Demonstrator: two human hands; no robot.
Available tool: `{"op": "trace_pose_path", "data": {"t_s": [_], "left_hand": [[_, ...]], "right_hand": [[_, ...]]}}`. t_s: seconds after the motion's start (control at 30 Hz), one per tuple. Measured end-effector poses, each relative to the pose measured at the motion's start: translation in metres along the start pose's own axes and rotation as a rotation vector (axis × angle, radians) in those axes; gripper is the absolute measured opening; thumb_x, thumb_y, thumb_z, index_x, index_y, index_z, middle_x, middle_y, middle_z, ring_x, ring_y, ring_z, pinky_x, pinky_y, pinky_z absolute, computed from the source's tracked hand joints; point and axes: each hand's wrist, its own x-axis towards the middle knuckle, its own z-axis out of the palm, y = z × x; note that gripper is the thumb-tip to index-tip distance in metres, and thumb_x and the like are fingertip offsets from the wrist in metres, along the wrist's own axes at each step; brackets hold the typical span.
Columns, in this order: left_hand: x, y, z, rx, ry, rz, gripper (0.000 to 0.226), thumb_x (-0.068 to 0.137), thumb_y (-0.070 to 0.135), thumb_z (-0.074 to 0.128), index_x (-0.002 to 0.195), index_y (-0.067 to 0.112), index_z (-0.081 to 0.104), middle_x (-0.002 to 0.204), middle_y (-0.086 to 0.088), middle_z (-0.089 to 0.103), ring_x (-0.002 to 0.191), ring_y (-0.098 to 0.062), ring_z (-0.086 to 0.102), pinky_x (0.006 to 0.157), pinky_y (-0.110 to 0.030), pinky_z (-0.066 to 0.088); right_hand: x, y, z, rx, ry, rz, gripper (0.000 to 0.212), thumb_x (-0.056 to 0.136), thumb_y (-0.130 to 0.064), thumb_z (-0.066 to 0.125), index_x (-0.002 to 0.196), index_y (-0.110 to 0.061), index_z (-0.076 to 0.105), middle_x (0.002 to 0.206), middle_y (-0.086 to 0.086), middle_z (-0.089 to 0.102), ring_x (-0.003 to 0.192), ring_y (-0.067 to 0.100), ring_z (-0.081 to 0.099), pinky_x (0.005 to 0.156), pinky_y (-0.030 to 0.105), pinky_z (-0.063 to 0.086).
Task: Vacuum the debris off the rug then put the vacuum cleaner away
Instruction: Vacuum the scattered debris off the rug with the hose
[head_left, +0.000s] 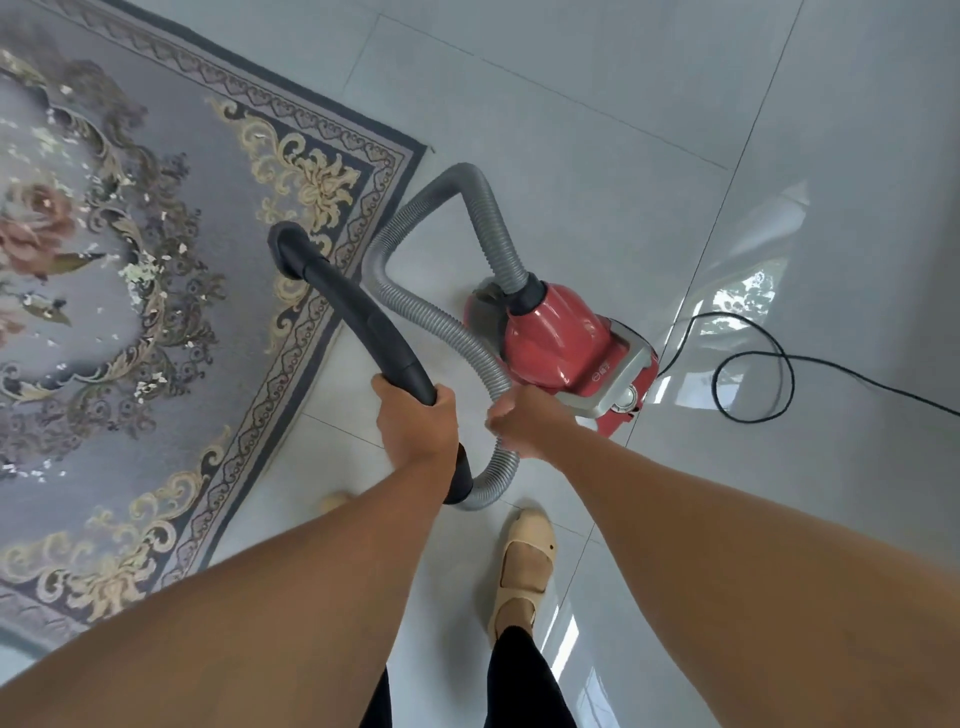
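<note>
A grey patterned rug (208, 171) covers the left of the floor, with pale debris (140, 270) scattered over its flowered middle. My left hand (415, 431) grips the black curved handle tube (363, 322), whose open end hangs above the rug's border. My right hand (524, 415) grips the grey ribbed hose (452, 332) close to the handle. The hose loops up and back into the red canister vacuum (566, 348), which stands on the tiles just right of the rug's corner.
A black power cord (753, 364) curls over the glossy white tiles (675, 130) to the right of the canister. My feet in beige slippers (524, 566) stand on the tiles beside the rug's edge.
</note>
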Motion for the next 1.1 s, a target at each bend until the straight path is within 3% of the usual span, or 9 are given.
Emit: {"op": "trace_pose_path", "data": {"t_s": [0.17,0.27,0.43,0.63,0.73,0.9,0.97,1.03,1.1], "left_hand": [[0.022,0.008,-0.035,-0.108,0.007,-0.132,0.039,0.085,0.022,0.065,0.116,0.012,0.043,0.096,-0.009,0.068,0.074,-0.024,0.068,0.074,-0.038,0.058],[0.037,0.009,-0.061,-0.181,0.003,-0.188,0.040,0.084,0.018,0.066,0.117,0.008,0.046,0.097,-0.006,0.063,0.079,-0.022,0.062,0.073,-0.033,0.053],[0.075,-0.014,-0.110,-0.290,-0.036,-0.268,0.045,0.082,0.027,0.068,0.115,0.003,0.049,0.098,-0.008,0.066,0.079,-0.023,0.061,0.066,-0.030,0.045],[0.120,-0.045,-0.181,-0.497,-0.015,-0.415,0.041,0.087,0.035,0.065,0.108,0.001,0.053,0.086,-0.007,0.061,0.073,-0.022,0.059,0.059,-0.030,0.048],[0.139,-0.056,-0.213,-0.554,-0.006,-0.505,0.029,0.089,0.030,0.063,0.092,0.003,0.056,0.071,-0.005,0.057,0.059,-0.019,0.054,0.052,-0.027,0.046],[0.176,-0.073,-0.267,-0.618,0.030,-0.583,0.042,0.085,0.032,0.067,0.107,-0.002,0.058,0.088,-0.013,0.065,0.077,-0.029,0.066,0.066,-0.038,0.058],[0.188,-0.077,-0.286,-0.616,0.060,-0.597,0.042,0.085,0.032,0.067,0.109,0.000,0.057,0.095,-0.012,0.066,0.080,-0.028,0.065,0.065,-0.035,0.054],[0.200,-0.081,-0.303,-0.590,0.065,-0.610,0.040,0.086,0.032,0.066,0.112,0.004,0.056,0.098,-0.010,0.065,0.076,-0.023,0.060,0.059,-0.029,0.046],[0.210,-0.085,-0.315,-0.563,0.037,-0.598,0.038,0.085,0.030,0.065,0.112,0.004,0.058,0.092,-0.008,0.063,0.068,-0.020,0.056,0.051,-0.027,0.041]], "right_hand": [[-0.008,-0.061,0.011,0.103,-0.070,-0.088,0.023,0.095,-0.018,0.055,0.110,-0.006,0.067,0.108,0.014,0.071,0.102,0.030,0.068,0.089,0.039,0.056],[-0.015,-0.095,0.027,0.147,-0.127,-0.126,0.029,0.098,-0.022,0.049,0.114,-0.001,0.064,0.112,0.020,0.068,0.103,0.036,0.066,0.087,0.046,0.056],[-0.018,-0.152,0.063,0.079,-0.248,-0.120,0.028,0.100,-0.027,0.044,0.108,-0.006,0.062,0.117,0.019,0.065,0.108,0.035,0.064,0.088,0.042,0.055],[-0.025,-0.215,0.110,-0.070,-0.364,-0.203,0.033,0.093,-0.028,0.058,0.122,-0.014,0.058,0.114,0.010,0.065,0.101,0.025,0.065,0.093,0.042,0.054],[-0.023,-0.242,0.133,-0.113,-0.419,-0.236,0.051,0.082,-0.034,0.071,0.127,-0.018,0.053,0.117,0.010,0.065,0.102,0.026,0.066,0.093,0.045,0.054],[-0.021,-0.302,0.183,-0.279,-0.432,-0.317,0.061,0.082,-0.041,0.072,0.133,-0.017,0.048,0.121,0.006,0.063,0.104,0.023,0.063,0.095,0.042,0.051],[-0.021,-0.324,0.200,-0.359,-0.432,-0.362,0.046,0.083,-0.042,0.070,0.118,-0.015,0.057,0.107,0.007,0.066,0.096,0.024,0.065,0.090,0.040,0.052],[-0.022,-0.345,0.212,-0.434,-0.472,-0.381,0.028,0.083,-0.041,0.068,0.087,-0.015,0.060,0.085,0.006,0.065,0.080,0.024,0.063,0.078,0.035,0.050],[-0.020,-0.362,0.221,-0.462,-0.525,-0.365,0.028,0.079,-0.039,0.070,0.074,-0.014,0.058,0.077,0.006,0.062,0.073,0.022,0.059,0.079,0.036,0.050]]}}
